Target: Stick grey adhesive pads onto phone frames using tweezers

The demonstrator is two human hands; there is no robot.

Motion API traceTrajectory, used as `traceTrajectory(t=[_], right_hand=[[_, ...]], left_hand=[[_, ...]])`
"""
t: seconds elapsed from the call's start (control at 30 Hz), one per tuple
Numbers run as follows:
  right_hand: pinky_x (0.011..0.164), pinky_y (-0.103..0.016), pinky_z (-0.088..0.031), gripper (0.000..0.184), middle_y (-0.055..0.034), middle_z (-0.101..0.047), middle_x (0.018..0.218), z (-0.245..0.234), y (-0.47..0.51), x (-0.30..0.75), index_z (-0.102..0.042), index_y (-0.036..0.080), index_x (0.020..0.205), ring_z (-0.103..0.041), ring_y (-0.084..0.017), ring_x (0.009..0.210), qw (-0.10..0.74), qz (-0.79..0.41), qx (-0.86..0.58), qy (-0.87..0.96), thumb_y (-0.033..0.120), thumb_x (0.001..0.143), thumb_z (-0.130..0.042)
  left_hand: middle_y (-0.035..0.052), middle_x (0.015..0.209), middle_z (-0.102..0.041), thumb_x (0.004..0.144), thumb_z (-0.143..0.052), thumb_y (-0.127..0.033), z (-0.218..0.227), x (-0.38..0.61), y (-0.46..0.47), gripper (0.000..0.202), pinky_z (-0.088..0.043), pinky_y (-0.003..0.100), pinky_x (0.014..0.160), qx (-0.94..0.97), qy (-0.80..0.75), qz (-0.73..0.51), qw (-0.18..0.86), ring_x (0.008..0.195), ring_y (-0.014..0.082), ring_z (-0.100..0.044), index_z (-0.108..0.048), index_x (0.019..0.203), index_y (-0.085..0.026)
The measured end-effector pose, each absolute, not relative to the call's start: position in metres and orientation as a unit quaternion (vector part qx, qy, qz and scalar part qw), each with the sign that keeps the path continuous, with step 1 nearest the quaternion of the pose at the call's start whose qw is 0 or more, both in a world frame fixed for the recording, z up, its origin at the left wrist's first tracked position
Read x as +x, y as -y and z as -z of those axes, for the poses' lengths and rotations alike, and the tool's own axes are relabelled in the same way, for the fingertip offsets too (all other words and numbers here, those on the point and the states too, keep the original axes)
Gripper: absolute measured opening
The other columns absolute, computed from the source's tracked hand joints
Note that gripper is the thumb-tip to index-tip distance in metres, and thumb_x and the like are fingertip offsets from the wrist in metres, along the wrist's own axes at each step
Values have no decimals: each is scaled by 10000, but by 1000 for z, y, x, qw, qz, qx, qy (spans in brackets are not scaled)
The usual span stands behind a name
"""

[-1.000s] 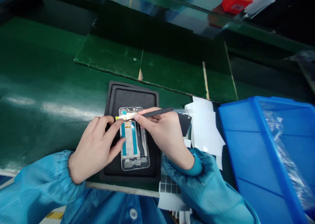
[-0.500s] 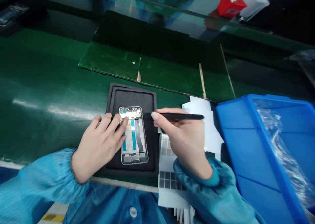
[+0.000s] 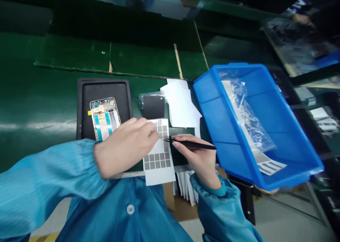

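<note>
My left hand [image 3: 126,146] lies over the upper left of a white sheet of grey square pads [image 3: 158,160], its fingers pressing on the sheet. My right hand [image 3: 195,158] pinches black tweezers [image 3: 191,144], whose tip sits just above the sheet, next to my left fingers. To the left, a phone front frame [image 3: 105,118] with teal strips and a small yellow tab lies on a black rubber mat [image 3: 106,93]. Neither hand touches the frame. My left wrist hides the mat's lower part.
A blue plastic bin [image 3: 209,107] at the right holds a clear bag and a strip of grey pads. White sheets [image 3: 180,103] and a dark film in clear plastic [image 3: 152,106] lie beside it on the green bench mat [image 3: 66,54]. Blue sleeves cross the foreground.
The view has swung, shifting the bench left and up. My left hand has moved from the phone frame onto the pad sheet. The tweezers have moved to the sheet.
</note>
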State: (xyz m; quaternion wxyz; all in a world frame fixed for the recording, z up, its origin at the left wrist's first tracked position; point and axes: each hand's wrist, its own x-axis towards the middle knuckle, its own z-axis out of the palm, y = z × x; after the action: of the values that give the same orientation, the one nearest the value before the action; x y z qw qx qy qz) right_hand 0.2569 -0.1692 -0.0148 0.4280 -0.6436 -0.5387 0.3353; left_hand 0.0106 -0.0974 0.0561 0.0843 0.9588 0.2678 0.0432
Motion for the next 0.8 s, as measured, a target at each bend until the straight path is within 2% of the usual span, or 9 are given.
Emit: traceTrajectory(t=[0.1, 0.2, 0.3, 0.53, 0.8], right_hand=[[758, -375, -626, 94, -39, -788, 867, 23, 176, 268, -772, 242, 839, -744, -222, 808, 425, -332, -642, 544, 291, 771, -814], [776, -386, -626, 106, -39, -791, 876, 28, 178, 276, -776, 238, 859, -745, -227, 817, 413, -339, -639, 554, 291, 774, -810], [793, -392, -631, 100, -42, -794, 893, 31, 177, 278, -775, 237, 866, -747, -231, 837, 421, -347, -629, 553, 271, 778, -806], [822, -383, -634, 121, -26, -799, 931, 31, 175, 276, -786, 249, 888, -757, -227, 869, 447, -373, -600, 549, 214, 776, -811], [805, -381, -633, 103, -31, -798, 932, 31, 175, 279, -791, 245, 894, -758, -229, 867, 444, -396, -586, 550, 220, 794, -795]], left_hand=[[63, 957, -641, 949, -402, -49, -44, 47, 89, 299, -489, 330, 768, 956, -238, 15, 168, 915, 210, -628, -652, 1067, -162], [62, 902, -645, 953, -394, -62, -27, 65, 81, 381, -479, 293, 663, 939, -255, 73, 218, 844, 202, -655, -638, 1212, -196], [77, 930, -632, 975, -431, -148, -13, 70, 78, 355, -487, 299, 638, 938, -258, 84, 215, 848, 225, -666, -629, 1261, -216], [88, 1087, -619, 991, -458, -231, -7, 67, 81, 398, -538, 331, 754, 937, -263, 89, 210, 974, 241, -663, -551, 1378, -241], [70, 1049, -605, 1003, -435, -257, -7, 68, 81, 393, -533, 320, 691, 938, -266, 103, 198, 876, 219, -662, -552, 1378, -249]])
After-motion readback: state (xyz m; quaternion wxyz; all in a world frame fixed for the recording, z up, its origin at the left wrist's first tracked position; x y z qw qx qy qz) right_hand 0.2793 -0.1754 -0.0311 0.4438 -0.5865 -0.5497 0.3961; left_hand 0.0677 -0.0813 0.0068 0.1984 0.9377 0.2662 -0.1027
